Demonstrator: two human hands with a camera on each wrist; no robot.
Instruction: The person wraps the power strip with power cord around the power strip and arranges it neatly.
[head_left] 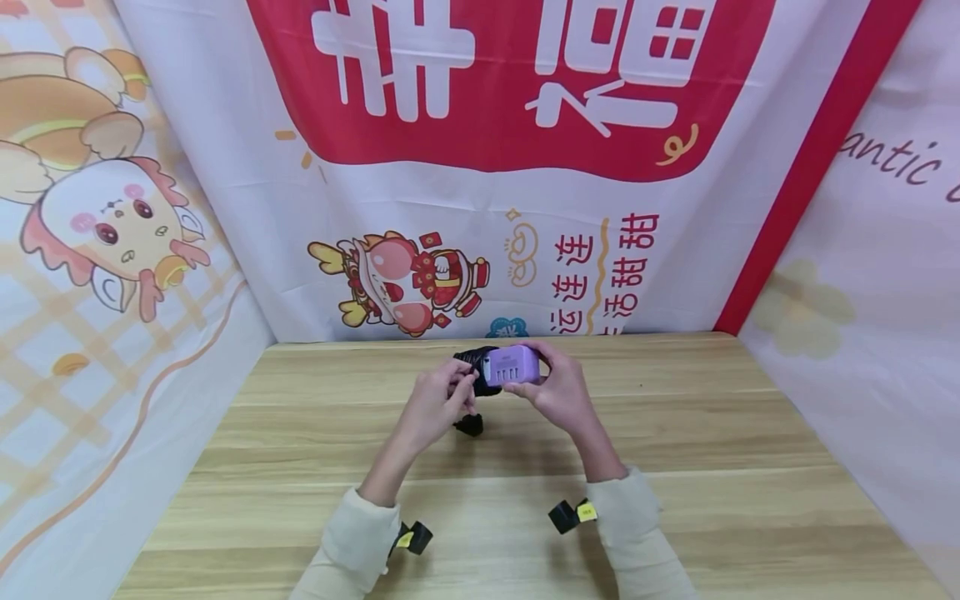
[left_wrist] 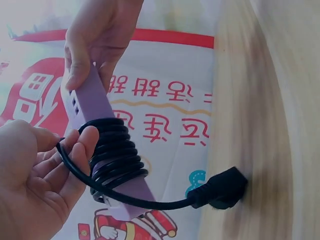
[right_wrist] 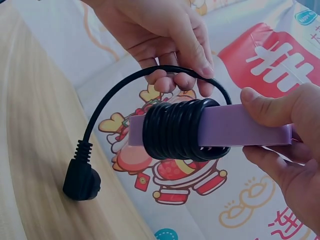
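A purple power strip [right_wrist: 245, 125] is held up above the table, its black cord [right_wrist: 175, 130] wound round it in several turns. My right hand [head_left: 561, 390] grips one end of the strip, thumb on one side and fingers on the other. With thumb and fingertips my left hand [left_wrist: 40, 175] pinches the loose stretch of cord close to the coils. From there the cord curves away to a black plug [right_wrist: 80, 177], which hangs beside the left hand in the head view, above or near the tabletop. Part of the strip is hidden under the coils.
The wooden table [head_left: 675, 433] reaches back to a printed cloth [head_left: 525, 200] hanging behind it. Cloth walls stand at the left and right. Black straps with yellow labels [head_left: 587, 511] sit at both sleeve cuffs.
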